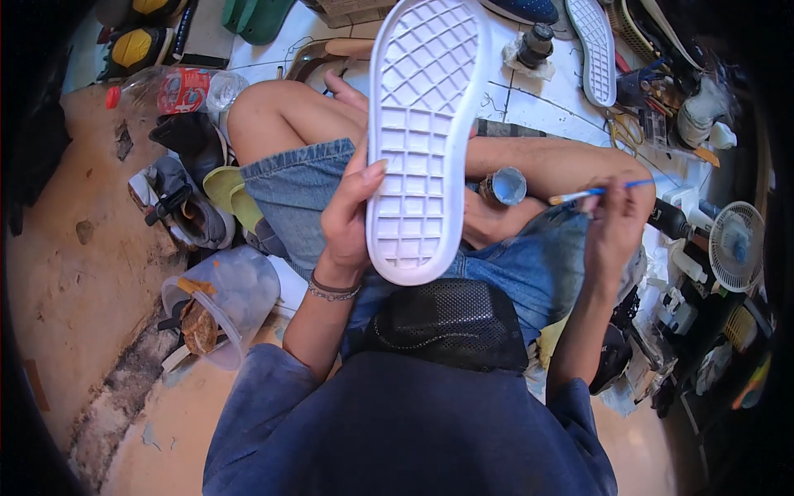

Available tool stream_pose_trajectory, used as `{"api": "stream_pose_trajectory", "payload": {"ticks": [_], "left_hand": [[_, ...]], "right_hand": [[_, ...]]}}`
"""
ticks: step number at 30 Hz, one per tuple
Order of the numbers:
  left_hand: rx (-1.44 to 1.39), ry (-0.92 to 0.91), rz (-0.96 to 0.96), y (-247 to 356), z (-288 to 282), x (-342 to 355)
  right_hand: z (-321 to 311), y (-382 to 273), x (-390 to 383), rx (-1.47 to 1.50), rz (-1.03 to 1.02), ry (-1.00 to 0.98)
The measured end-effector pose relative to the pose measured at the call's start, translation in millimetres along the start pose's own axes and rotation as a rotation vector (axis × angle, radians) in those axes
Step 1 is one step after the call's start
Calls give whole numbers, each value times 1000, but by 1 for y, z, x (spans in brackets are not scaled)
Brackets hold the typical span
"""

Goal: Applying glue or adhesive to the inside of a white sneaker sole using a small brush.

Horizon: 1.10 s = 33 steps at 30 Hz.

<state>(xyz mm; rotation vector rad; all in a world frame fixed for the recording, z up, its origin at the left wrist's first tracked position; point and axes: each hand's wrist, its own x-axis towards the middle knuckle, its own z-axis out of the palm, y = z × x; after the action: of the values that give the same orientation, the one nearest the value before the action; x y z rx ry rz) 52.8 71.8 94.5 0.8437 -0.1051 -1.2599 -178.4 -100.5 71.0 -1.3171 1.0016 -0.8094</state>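
Observation:
I hold a white shoe sole (pixel 422 140) upright in my left hand (pixel 347 207), its grid-patterned face toward me, with my thumb on its left edge. In my right hand (pixel 612 215) is a thin blue-handled paintbrush (pixel 579 195), pinched between the fingers, its bristle end pointing left, a short way right of the sole. A small open container with pale bluish contents (pixel 506 186) sits between them at my crossed legs, above my bare foot.
Around me lie a plastic bottle (pixel 182 89), assorted shoes (pixel 182 202), a translucent bucket (pixel 223 298), another white sole (pixel 591 50), a dark jar (pixel 536 46), yellow-handled scissors (pixel 622 128) and a white basket (pixel 734 244) among cluttered supplies.

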Motion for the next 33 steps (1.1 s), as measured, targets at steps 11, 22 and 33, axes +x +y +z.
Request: {"api": "stream_pose_trajectory", "payload": {"ticks": [11,22,33], "left_hand": [[16,-143,117,0,40,-22],[205,-80,225,-7,25,-34],[389,-27,340,-12,15,-41]], "right_hand": [[38,-78,-48,78,-559,-553],[34,-115,-44,-319,-778,-562],[40,-126,-32,-339,-738,-776]]}}
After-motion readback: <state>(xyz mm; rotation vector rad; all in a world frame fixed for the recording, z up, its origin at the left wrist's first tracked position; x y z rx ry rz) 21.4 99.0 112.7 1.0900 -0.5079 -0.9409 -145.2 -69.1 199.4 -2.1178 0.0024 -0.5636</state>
